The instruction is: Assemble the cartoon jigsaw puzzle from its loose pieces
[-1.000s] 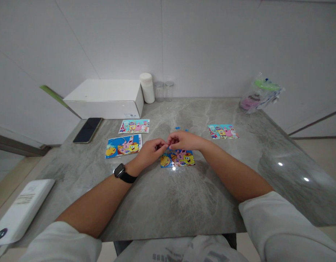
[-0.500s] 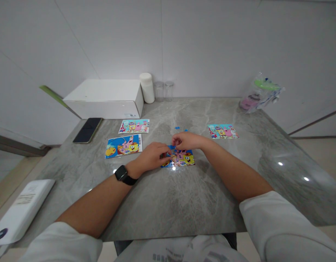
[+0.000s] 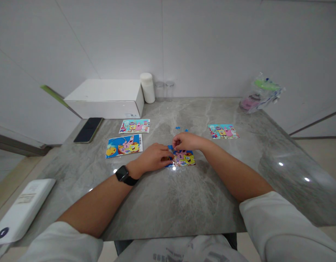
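A small jigsaw puzzle (image 3: 188, 158) with a blue, pink and yellow cartoon picture lies flat on the table in front of me. My left hand (image 3: 156, 157) rests over its left end, thumb and fingers apart and touching the surface; that end is covered. At the puzzle's top edge, my right hand (image 3: 185, 141) pinches a small blue puzzle piece, mostly hidden by the fingertips. Two loose blue pieces, a left one (image 3: 178, 127) and a right one (image 3: 186, 130), lie just beyond my right hand.
Left of the puzzle lie a picture packet (image 3: 124, 146) and a cartoon card (image 3: 134, 126). Another cartoon picture (image 3: 224, 131) lies to the right. Farther off are a phone (image 3: 88, 130), white box (image 3: 102, 92), white bottle (image 3: 147, 88), glass jars (image 3: 169, 91) and plastic bag (image 3: 262, 92).
My left fingers have slid slightly right over the puzzle and drawn closer together. My right hand stays pinched at the top edge, with only a slight shift.
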Action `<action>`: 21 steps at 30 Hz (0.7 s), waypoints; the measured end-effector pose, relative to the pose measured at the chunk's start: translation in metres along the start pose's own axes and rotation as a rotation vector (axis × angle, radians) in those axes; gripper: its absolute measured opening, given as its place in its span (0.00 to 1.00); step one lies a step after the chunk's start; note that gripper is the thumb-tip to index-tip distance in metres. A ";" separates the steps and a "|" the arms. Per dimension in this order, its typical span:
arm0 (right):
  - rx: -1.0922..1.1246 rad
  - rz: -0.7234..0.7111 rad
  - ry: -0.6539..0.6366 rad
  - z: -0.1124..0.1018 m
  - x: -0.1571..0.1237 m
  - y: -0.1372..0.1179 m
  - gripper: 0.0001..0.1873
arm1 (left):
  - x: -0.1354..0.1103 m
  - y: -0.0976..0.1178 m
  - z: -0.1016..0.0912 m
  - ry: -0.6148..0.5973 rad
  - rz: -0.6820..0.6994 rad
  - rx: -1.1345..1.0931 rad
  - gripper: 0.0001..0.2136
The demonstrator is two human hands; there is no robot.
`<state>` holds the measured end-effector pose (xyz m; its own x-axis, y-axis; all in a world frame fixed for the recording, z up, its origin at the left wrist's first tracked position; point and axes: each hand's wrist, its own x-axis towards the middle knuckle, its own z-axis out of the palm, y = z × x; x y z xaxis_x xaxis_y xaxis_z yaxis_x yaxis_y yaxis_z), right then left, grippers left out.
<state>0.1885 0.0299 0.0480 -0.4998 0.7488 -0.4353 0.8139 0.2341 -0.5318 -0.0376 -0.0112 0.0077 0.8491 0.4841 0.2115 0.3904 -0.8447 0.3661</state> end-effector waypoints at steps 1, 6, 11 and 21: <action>-0.012 0.004 0.000 0.000 0.000 0.000 0.08 | 0.000 0.000 0.000 0.000 0.000 0.001 0.11; -0.039 0.002 0.009 0.002 -0.001 -0.002 0.07 | 0.001 0.001 0.000 -0.003 -0.008 -0.007 0.11; -0.008 0.017 0.009 0.002 0.000 0.000 0.06 | 0.001 0.002 -0.002 -0.011 -0.015 -0.016 0.13; -0.135 0.033 0.034 0.002 -0.003 -0.011 0.07 | 0.001 0.003 -0.002 -0.025 -0.038 -0.007 0.12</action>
<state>0.1807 0.0246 0.0536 -0.4632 0.7777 -0.4251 0.8635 0.2881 -0.4138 -0.0361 -0.0124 0.0111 0.8424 0.5099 0.1744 0.4202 -0.8241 0.3798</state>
